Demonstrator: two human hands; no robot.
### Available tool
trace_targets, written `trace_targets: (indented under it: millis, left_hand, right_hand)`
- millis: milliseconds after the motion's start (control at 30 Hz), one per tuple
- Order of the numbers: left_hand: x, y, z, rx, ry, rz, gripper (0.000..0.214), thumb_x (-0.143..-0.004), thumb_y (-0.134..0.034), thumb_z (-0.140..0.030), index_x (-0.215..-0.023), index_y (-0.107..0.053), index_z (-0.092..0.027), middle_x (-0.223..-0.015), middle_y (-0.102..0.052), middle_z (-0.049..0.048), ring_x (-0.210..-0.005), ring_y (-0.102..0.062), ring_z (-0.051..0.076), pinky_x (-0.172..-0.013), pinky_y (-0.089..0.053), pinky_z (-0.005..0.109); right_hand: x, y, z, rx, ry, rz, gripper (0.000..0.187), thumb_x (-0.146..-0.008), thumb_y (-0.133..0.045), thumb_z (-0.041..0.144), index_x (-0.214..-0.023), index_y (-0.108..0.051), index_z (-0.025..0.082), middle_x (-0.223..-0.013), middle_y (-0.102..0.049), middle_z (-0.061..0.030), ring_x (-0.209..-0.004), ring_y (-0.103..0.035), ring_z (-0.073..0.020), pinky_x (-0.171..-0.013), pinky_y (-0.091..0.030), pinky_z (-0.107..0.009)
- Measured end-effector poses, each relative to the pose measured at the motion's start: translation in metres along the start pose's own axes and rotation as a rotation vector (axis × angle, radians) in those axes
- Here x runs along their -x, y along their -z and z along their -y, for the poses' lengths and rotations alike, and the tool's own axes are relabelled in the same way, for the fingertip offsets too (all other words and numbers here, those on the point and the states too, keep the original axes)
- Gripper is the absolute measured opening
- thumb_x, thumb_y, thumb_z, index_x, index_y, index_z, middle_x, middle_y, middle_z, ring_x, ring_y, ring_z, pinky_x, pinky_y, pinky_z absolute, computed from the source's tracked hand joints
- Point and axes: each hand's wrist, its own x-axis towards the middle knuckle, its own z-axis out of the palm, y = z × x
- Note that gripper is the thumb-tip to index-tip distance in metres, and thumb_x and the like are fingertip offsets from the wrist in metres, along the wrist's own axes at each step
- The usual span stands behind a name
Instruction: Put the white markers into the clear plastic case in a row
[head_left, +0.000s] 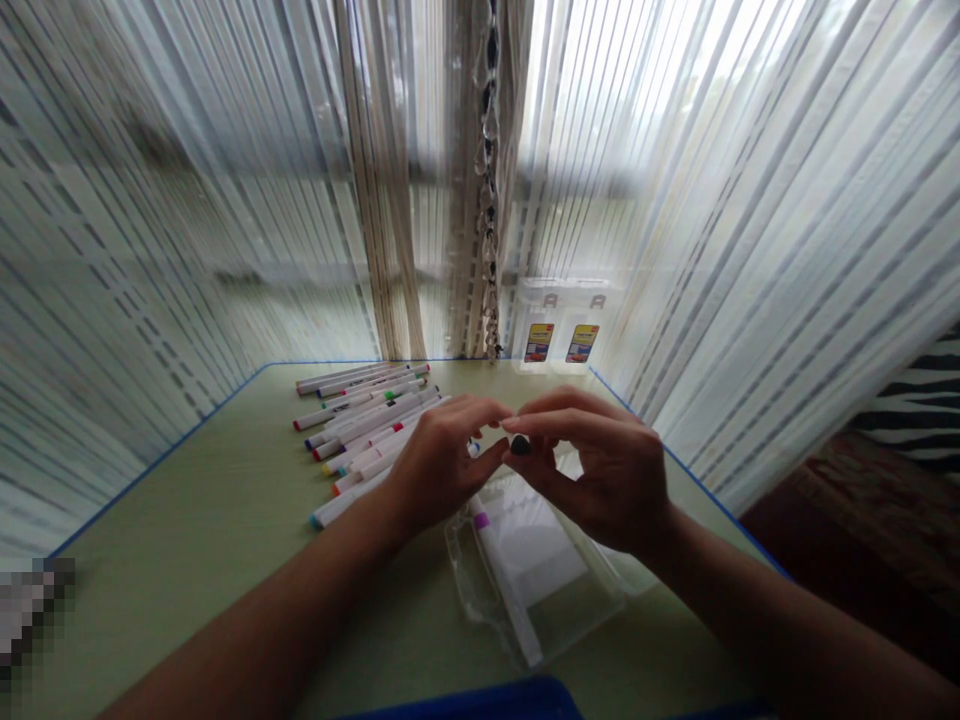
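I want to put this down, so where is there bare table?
Widest bare patch: the table left of the markers, out to its blue edge. A smaller strip lies near you, left of the case. Crowded: the middle, where left hand and right hand pinch a marker above the case; packs stand at the back.

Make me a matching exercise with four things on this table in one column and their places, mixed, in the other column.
1 row of markers
2 clear case
3 two labelled packs
4 dark-capped marker

A between left hand and right hand
B far end of the table, by the curtain
C lying left of the hands
D open, beneath the hands

Pairs: 1-C, 2-D, 3-B, 4-A
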Motion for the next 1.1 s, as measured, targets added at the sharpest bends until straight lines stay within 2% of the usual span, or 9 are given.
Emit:
trace_targets:
  millis: [200, 367, 567, 667, 767, 900, 1000, 1100]
  left_hand:
    - [0.0, 0.0, 0.0, -0.02, 0.008, -0.002, 0.013, -0.084, -0.066, -0.013, -0.095, -0.071, -0.012, -0.088, -0.073, 0.0064, -0.082, -0.067, 0.019, -0.072, -0.049, 0.03]
    - [0.0, 0.0, 0.0, -0.021, -0.004, -0.003, 0.015, -0.083, -0.065, -0.012, -0.097, -0.072, -0.013, -0.09, -0.073, 0.0062, -0.084, -0.067, 0.019, -0.074, -0.049, 0.03]
    - [0.0, -0.001, 0.0, -0.038, -0.02, -0.01, 0.016, -0.084, -0.065, -0.012, -0.098, -0.072, -0.013, -0.088, -0.073, 0.0057, -0.082, -0.067, 0.018, -0.073, -0.049, 0.029]
    - [0.0, -0.002, 0.002, -0.043, -0.031, -0.02, 0.014, -0.087, -0.064, -0.015, -0.099, -0.071, -0.015, -0.088, -0.073, 0.0044, -0.08, -0.066, 0.017, -0.074, -0.05, 0.029]
    - [0.0, -0.004, 0.006, -0.072, -0.023, -0.024, 0.011, -0.09, -0.063, -0.017, -0.098, -0.07, -0.015, -0.089, -0.072, 0.0043, -0.081, -0.066, 0.016, -0.075, -0.05, 0.029]
    - [0.0, -0.002, 0.007, -0.112, 0.012, -0.054, 0.012, -0.093, -0.06, -0.019, -0.101, -0.069, -0.014, -0.088, -0.071, 0.0048, -0.081, -0.066, 0.017, -0.076, -0.05, 0.029]
    - [-0.002, 0.001, 0.008, -0.111, 0.064, -0.118, 0.016, -0.094, -0.06, -0.022, -0.106, -0.067, -0.014, -0.087, -0.071, 0.0042, -0.078, -0.066, 0.016, -0.075, -0.051, 0.028]
    - [-0.004, 0.005, 0.011, -0.115, 0.089, -0.161, 0.015, -0.095, -0.06, -0.024, -0.104, -0.065, -0.014, -0.088, -0.071, 0.0047, -0.08, -0.066, 0.016, -0.076, -0.051, 0.029]
  right_hand:
    - [-0.001, -0.002, -0.004, -0.035, 0.061, -0.024, 0.026, -0.079, -0.072, 0.005, -0.101, -0.075, 0.018, -0.088, -0.069, -0.0045, -0.067, -0.062, -0.0118, -0.055, -0.053, -0.025]
    - [-0.001, -0.002, -0.002, -0.026, 0.055, -0.02, 0.025, -0.078, -0.072, 0.004, -0.099, -0.075, 0.016, -0.087, -0.069, -0.0051, -0.066, -0.061, -0.0115, -0.056, -0.052, -0.025]
    - [0.001, -0.001, -0.002, -0.018, 0.03, -0.039, 0.025, -0.077, -0.073, 0.004, -0.098, -0.074, 0.018, -0.088, -0.069, -0.0036, -0.065, -0.061, -0.0107, -0.055, -0.053, -0.025]
    - [0.002, -0.003, -0.005, -0.034, -0.048, -0.102, 0.021, -0.078, -0.074, 0.007, -0.095, -0.072, 0.018, -0.089, -0.069, -0.0033, -0.067, -0.062, -0.0111, -0.055, -0.053, -0.025]
    - [-0.001, -0.004, -0.01, -0.068, -0.188, -0.243, 0.014, -0.08, -0.074, 0.013, -0.092, -0.069, 0.018, -0.084, -0.068, -0.0019, -0.067, -0.063, -0.0116, -0.053, -0.052, -0.023]
    - [-0.006, -0.001, -0.022, -0.164, -0.384, -0.408, 0.015, -0.081, -0.076, 0.022, -0.092, -0.067, 0.017, -0.07, -0.063, 0.0023, -0.054, -0.057, -0.0086, -0.044, -0.044, -0.02]
    - [-0.008, 0.002, -0.031, -0.236, -0.481, -0.413, 0.02, -0.078, -0.078, 0.026, -0.092, -0.067, 0.016, -0.063, -0.062, 0.0039, -0.048, -0.054, -0.0081, -0.041, -0.042, -0.021]
    - [-0.008, 0.004, -0.036, -0.254, -0.575, -0.35, 0.02, -0.077, -0.079, 0.03, -0.083, -0.07, 0.015, -0.059, -0.063, 0.002, -0.048, -0.054, -0.0091, -0.043, -0.044, -0.022]
